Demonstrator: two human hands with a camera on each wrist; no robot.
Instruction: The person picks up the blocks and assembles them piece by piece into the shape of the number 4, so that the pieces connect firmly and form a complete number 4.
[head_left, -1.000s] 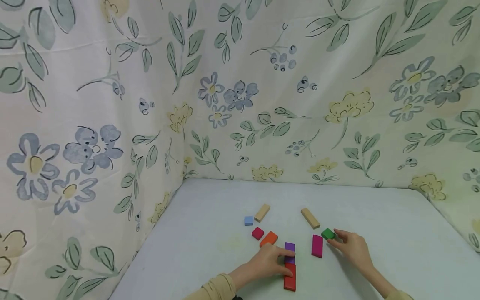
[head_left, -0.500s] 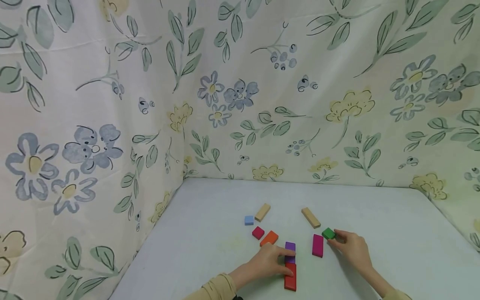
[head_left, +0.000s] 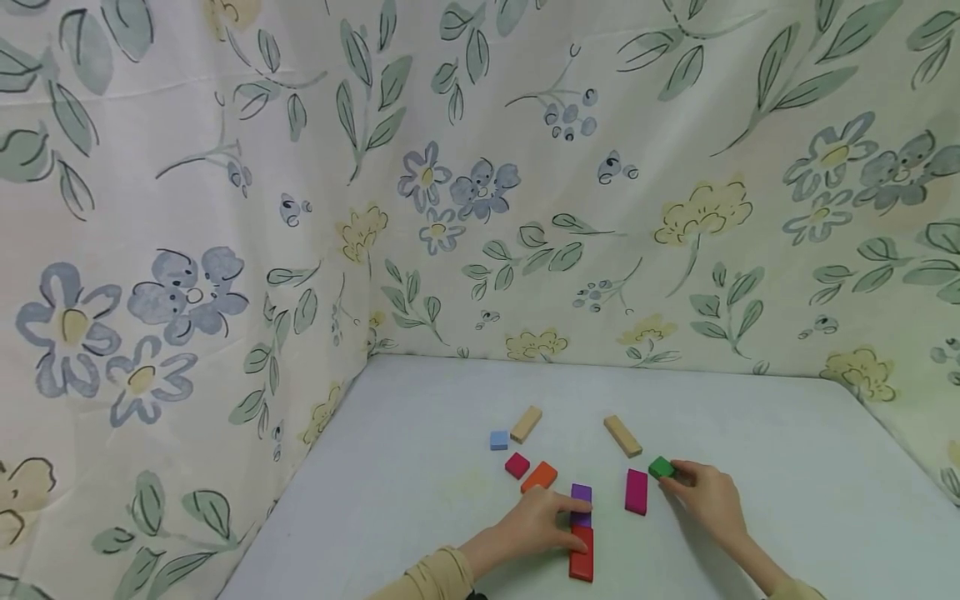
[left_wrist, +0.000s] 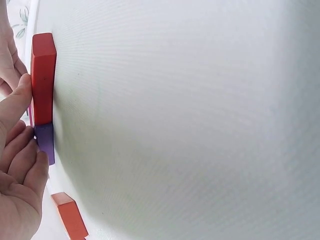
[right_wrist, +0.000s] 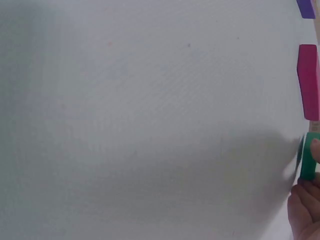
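My left hand [head_left: 531, 523] lies over two blocks placed end to end, thumb on the red block [head_left: 581, 562] and index finger across the purple block [head_left: 581, 493]. In the left wrist view its other fingers rest beside the purple block [left_wrist: 45, 142], and the red block [left_wrist: 44, 85] stays largely uncovered. My right hand [head_left: 708, 500] pinches a small green block [head_left: 661, 467] between thumb and fingers. A shadowed gap shows under the green block [right_wrist: 308, 162] in the right wrist view. Left of it lies a magenta block [head_left: 636, 492].
Beyond the left hand lie an orange block [head_left: 540, 477], a crimson cube [head_left: 517, 465], a light blue block [head_left: 498, 440] and a plain wooden block [head_left: 527, 423]. Another wooden block [head_left: 622, 436] lies behind the magenta one. A floral curtain [head_left: 480, 275] borders the white table [head_left: 420, 400].
The right hand has shifted the green block slightly to the right, away from the magenta block. The left hand stays in place on the red and purple blocks.
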